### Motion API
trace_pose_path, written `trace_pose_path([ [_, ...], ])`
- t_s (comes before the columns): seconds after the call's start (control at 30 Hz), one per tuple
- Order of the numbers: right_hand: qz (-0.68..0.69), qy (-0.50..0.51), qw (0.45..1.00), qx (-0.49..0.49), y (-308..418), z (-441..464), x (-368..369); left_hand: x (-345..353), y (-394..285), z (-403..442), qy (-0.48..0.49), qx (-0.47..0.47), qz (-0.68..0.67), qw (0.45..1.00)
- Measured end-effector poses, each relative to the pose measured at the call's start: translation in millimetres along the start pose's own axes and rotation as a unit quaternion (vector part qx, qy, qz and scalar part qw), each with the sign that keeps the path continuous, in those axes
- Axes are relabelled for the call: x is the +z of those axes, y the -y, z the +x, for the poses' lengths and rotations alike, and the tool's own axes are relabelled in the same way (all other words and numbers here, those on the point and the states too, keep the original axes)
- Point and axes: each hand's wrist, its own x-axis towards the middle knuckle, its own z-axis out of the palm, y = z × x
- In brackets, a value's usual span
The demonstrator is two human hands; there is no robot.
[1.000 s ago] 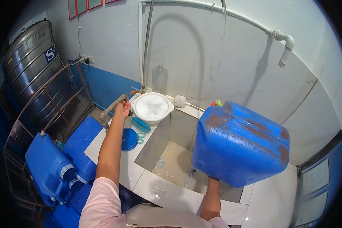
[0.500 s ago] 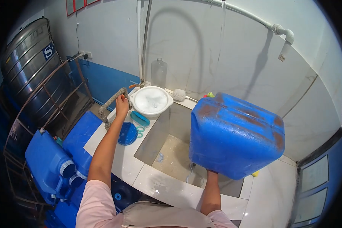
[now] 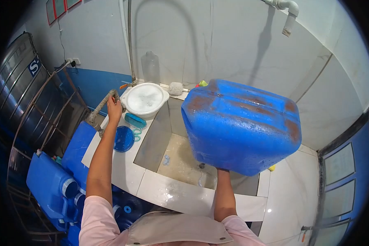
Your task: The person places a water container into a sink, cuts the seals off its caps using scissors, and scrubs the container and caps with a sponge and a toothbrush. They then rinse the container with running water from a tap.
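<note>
**Blue jerrycan (image 3: 242, 123) tilts over sink basin (image 3: 153, 137)**

Head view: wet and brown-stained, it overhangs the basin's right edge, long axis slanting rightward, directly above the nearer right hand (image 3: 222, 169), whose fingers are hidden, their grip unclear. The left hand (image 3: 115, 109) is at the pipe (image 3: 103, 102), its grasp impossible to tell.

Far: marbled pale wall (image 3: 229, 53) with soft shadows (image 3: 263, 45). Left: white wall (image 3: 98, 33), blue lower band (image 3: 102, 86), red-framed panels (image 3: 60, 7) high up, ribbed metal tank (image 3: 14, 74). Right: blue panelling (image 3: 363, 141), pale panes (image 3: 339, 160). Near: glossy white tiled surface (image 3: 293, 184), light glints (image 3: 269, 210).
</note>
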Motion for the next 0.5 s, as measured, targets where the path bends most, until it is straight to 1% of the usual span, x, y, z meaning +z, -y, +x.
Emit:
trace_pose_path([
  [0.03, 0.26, -0.025, 0.965, 0.02, -3, -1, -2, -1, -2, -1, 0.002, 0.001, 0.001, 1.0],
  [0.1, 0.317, 0.012, 0.948, -0.007, -16, 4, -10, -2, -4, -2, 0.002, 0.0, 0.005, 1.0],
  [0.13, 0.317, 0.011, 0.948, -0.007, -28, 9, -20, -3, -6, -4, 0.003, 0.001, 0.005, 1.0],
  [0.2, 0.256, 0.061, 0.965, 0.015, -43, 16, -31, -4, -6, -6, 0.002, 0.008, -0.001, 1.0],
  [0.23, 0.257, 0.061, 0.964, 0.015, -45, 15, -31, -5, -6, -5, 0.002, 0.008, 0.0, 1.0],
  [0.3, 0.208, 0.02, 0.978, -0.02, -49, 12, -32, -5, -5, -5, 0.002, 0.021, 0.007, 1.0],
  [0.33, 0.207, 0.02, 0.978, -0.021, -50, 14, -34, -4, -5, -5, 0.002, 0.021, 0.006, 1.0],
  [0.4, 0.19, 0.073, 0.979, -0.011, -49, 18, -35, -5, -4, -5, -0.006, 0.017, 0.023, 1.0],
  [0.43, 0.19, 0.073, 0.979, -0.011, -48, 18, -34, -6, -4, -4, -0.007, 0.017, 0.023, 1.0],
  [0.5, 0.311, 0.034, 0.949, 0.025, -45, 17, -32, -11, -6, -3, 0.031, 0.017, 0.034, 0.999],
])
